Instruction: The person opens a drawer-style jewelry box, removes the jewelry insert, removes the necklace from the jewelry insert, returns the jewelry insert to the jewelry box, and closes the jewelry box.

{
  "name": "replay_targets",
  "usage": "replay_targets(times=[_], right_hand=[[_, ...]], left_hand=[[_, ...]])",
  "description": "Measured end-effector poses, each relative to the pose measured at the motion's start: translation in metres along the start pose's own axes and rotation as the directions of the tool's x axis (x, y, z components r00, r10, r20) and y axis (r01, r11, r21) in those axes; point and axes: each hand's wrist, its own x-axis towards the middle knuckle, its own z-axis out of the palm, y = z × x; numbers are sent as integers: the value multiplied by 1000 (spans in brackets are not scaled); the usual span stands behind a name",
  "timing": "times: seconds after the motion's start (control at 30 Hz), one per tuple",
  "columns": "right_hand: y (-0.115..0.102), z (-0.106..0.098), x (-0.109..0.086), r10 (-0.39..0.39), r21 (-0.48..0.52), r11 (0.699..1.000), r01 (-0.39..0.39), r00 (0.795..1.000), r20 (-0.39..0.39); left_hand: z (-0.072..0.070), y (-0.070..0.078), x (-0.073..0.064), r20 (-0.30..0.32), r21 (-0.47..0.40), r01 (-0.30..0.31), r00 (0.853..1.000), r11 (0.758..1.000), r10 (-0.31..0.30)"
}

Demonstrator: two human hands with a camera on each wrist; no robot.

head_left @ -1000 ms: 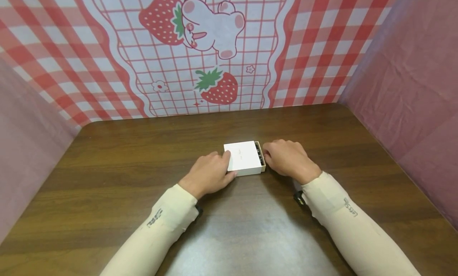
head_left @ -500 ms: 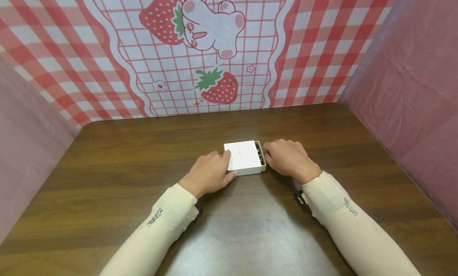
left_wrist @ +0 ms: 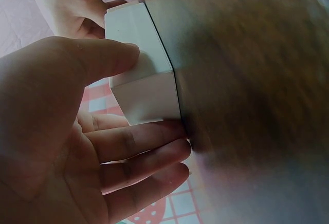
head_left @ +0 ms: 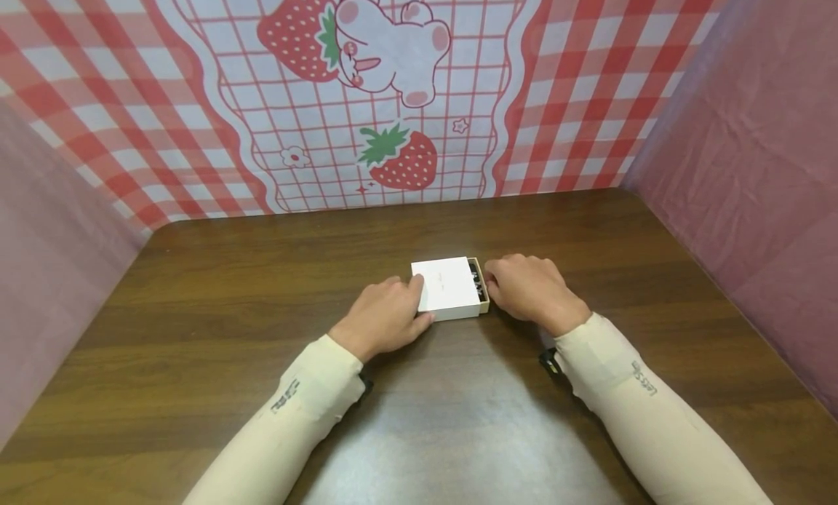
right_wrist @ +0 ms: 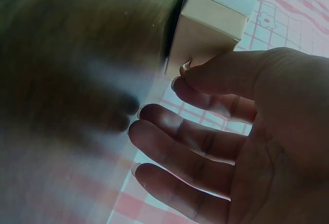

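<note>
A flat white sliding box (head_left: 448, 290) lies on the table, small faint lettering on its top. Its cream inner drawer (right_wrist: 203, 36) sticks out a little on the right, showing dark contents with light marks (head_left: 477, 281). My left hand (head_left: 382, 316) grips the sleeve's left end, thumb along the near side in the left wrist view and fingers at the end and behind. At the drawer's end face, my right hand (head_left: 530, 290) pinches with thumb and forefinger; what sits between those fingertips is mostly hidden. Its other fingers curl loosely over the table in the right wrist view.
The brown wooden table (head_left: 262, 250) stretches out around the box. Behind it hangs a red-and-white checked cloth (head_left: 576, 90) with strawberries, and a pink cloth (head_left: 753, 163) closes the right side.
The right hand has shifted very slightly right, and the drawer shows a little more outside the sleeve. The left hand keeps its grip on the box in place.
</note>
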Motion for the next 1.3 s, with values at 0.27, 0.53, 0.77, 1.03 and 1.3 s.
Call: replay_targets(times=[0.27, 0.53, 0.77, 1.03, 1.3], right_hand=[[1, -1, 0, 9, 3, 1000, -9, 1000, 1], [2, -1, 0, 11, 6, 1000, -11, 1000, 0], [3, -1, -1, 7, 3, 1000, -7, 1000, -9], [3, -2, -1, 14, 6, 1000, -14, 1000, 6], [4, -2, -1, 13, 4, 1000, -13, 1000, 8]], left_hand=[[-1, 1, 0, 8, -7, 2, 1000, 1000, -2], [-1, 0, 0, -1, 0, -5, 1000, 1000, 5], [0, 0, 0, -3, 8, -4, 1000, 1000, 4], [0, 0, 0, 4, 6, -4, 1000, 1000, 4], [-1, 1, 0, 14, 1, 1, 1000, 1000, -1]])
